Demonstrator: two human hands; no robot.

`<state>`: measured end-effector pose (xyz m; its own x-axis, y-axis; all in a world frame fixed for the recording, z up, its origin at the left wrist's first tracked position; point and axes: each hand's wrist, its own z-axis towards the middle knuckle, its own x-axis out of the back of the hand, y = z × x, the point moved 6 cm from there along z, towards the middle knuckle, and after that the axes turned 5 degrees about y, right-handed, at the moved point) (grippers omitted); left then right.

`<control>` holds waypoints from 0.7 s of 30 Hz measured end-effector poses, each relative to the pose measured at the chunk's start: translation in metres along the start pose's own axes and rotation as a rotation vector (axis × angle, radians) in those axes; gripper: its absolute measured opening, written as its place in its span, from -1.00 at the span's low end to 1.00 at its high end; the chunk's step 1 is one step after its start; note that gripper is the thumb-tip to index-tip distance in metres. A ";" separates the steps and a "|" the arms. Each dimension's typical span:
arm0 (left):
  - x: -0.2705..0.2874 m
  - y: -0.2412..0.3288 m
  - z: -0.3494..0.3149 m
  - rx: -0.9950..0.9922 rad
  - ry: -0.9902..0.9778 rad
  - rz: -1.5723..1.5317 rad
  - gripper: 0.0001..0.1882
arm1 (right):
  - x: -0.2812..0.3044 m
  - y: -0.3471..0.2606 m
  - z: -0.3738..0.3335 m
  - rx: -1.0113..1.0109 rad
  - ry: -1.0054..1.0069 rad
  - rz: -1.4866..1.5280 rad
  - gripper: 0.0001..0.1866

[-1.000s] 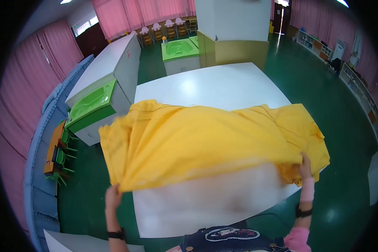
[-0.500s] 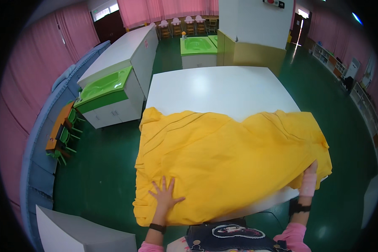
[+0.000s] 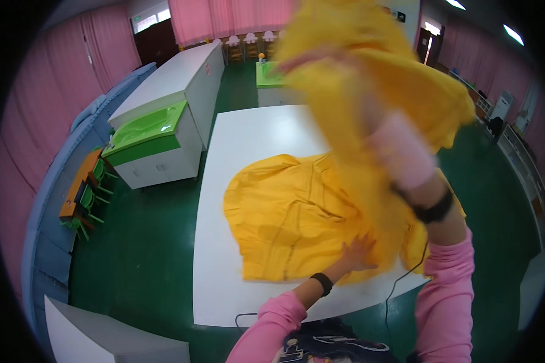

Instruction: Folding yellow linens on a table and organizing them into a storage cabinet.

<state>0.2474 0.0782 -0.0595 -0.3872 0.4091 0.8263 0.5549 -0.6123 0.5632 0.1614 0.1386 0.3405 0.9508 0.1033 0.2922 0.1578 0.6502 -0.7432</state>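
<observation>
A yellow cloth garment (image 3: 278,218) with seams and gathered edges lies partly on the white table (image 3: 224,296). Its right portion is lifted high in a blurred sweep that covers the table's far right side. My left hand (image 3: 360,253) presses flat on the cloth near the table's front, fingers spread. Up in front of me, my right hand (image 3: 372,112) grips the raised cloth; motion smears its fingers, and fabric partly hides them. A pink wrap and a black band circle that forearm.
A long white cabinet with a green sink (image 3: 148,128) stands at left. Another green-topped sink unit (image 3: 267,75) is beyond the table. A black cable (image 3: 396,281) hangs over the front edge. A white panel (image 3: 115,336) stands lower left, small green chairs (image 3: 88,196) far left.
My right hand has risen from the table's right edge, pulling the cloth up and away. My left hand has shifted right. The cloth's left side has drawn inward, baring the table's left and front.
</observation>
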 end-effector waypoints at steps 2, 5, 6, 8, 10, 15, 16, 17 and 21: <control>-0.010 0.020 -0.021 -0.090 -0.284 0.035 -0.11 | -0.109 0.045 0.029 0.347 -0.406 -0.137 -0.75; 0.003 0.004 -0.075 -0.187 -0.377 0.097 -0.15 | -0.171 0.110 -0.072 0.018 -1.131 -0.476 -0.52; 0.007 -0.008 -0.091 -0.175 -0.367 0.160 -0.14 | -0.170 0.140 -0.107 0.059 -1.157 -0.352 -0.49; -0.002 -0.059 -0.128 -0.208 -0.112 0.135 -0.17 | -0.150 0.161 -0.151 -0.088 -1.044 -0.157 -0.46; 0.024 -0.075 -0.154 -0.137 0.053 0.129 -0.29 | -0.092 0.180 -0.184 -0.477 -0.821 -0.162 -0.47; 0.044 -0.087 -0.204 -0.031 0.207 0.098 -0.51 | 0.061 0.231 -0.342 -0.529 0.184 -0.984 -0.38; 0.046 -0.088 -0.209 0.001 0.216 0.084 -0.56 | 0.075 0.230 -0.379 -0.628 0.260 -1.058 -0.33; 0.045 -0.092 -0.217 -0.008 0.208 0.089 -0.56 | 0.078 0.229 -0.415 -0.686 0.315 -1.073 -0.30; 0.070 -0.107 -0.238 0.037 0.335 0.058 -0.58 | 0.066 0.216 -0.457 -0.884 0.334 -0.972 -0.24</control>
<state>-0.0147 0.0113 -0.0644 -0.5713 0.1252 0.8111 0.6069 -0.6009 0.5202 0.3806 -0.0576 -0.0758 0.3561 -0.3859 0.8511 0.7941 -0.3550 -0.4933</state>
